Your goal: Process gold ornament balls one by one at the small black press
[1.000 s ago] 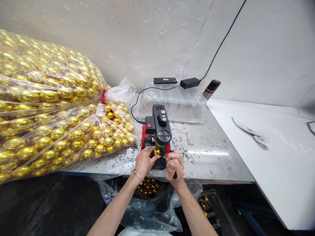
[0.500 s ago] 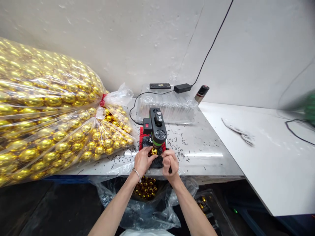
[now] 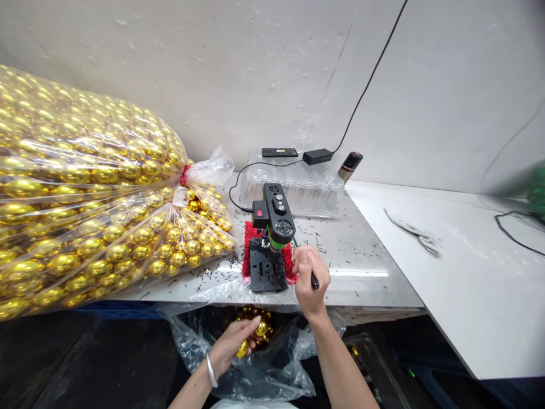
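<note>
A small black-and-green drill press (image 3: 280,213) stands on the table, its slotted black base (image 3: 267,272) covered in dark shavings. My right hand (image 3: 312,278) is closed round the black-ended lever (image 3: 314,281) at its right side. Below the table edge, my left hand (image 3: 236,341) is over an open clear plastic bag (image 3: 281,375) of gold balls. Its fingers curl round a shiny gold ball (image 3: 242,348). Another gold ball (image 3: 261,328) shows at the fingertips; I cannot tell whether it is held too. No ball sits on the press base.
Large tied bags of gold balls (image 3: 85,227) fill the left side. Behind the press are a clear plastic tray (image 3: 293,190), a remote (image 3: 280,152), a power adapter (image 3: 318,156) and a dark-capped can (image 3: 350,166). A red mat (image 3: 249,255) lies under the press; a glove (image 3: 413,230) lies to the right.
My left hand has left the press and dropped to the bag below the table edge. The ball under the press head is gone from there. My right hand has shifted slightly right with the lever.
</note>
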Demonstrator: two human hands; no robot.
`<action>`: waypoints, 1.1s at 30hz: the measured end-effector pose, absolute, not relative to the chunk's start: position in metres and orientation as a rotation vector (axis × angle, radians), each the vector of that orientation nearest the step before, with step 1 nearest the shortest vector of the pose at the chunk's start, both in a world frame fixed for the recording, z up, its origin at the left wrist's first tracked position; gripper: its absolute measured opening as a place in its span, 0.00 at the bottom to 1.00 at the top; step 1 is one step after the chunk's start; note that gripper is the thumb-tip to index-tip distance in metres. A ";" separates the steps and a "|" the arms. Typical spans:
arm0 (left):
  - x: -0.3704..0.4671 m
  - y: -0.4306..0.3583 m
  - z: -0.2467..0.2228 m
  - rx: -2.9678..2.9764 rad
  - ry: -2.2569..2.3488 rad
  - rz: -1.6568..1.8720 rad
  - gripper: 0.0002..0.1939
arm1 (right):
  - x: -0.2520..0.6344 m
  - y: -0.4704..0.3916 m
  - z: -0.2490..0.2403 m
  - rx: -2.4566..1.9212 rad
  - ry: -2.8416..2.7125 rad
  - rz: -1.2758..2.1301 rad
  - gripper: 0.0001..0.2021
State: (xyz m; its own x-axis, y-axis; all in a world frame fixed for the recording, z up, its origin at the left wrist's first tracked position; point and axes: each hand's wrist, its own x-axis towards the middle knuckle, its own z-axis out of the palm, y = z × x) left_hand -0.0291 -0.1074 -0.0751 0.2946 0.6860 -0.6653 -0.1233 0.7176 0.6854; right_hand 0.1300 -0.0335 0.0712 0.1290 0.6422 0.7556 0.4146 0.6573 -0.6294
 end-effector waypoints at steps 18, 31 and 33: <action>-0.034 -0.037 0.010 0.607 0.992 0.981 0.22 | 0.133 -0.035 0.065 -0.930 -1.542 0.169 0.15; -0.006 0.002 -0.028 1.096 1.251 1.221 0.21 | 0.137 -0.036 0.068 -0.925 -1.634 0.142 0.13; -0.003 0.002 -0.033 1.245 1.304 1.213 0.20 | 0.137 -0.036 0.067 -0.931 -1.645 0.137 0.12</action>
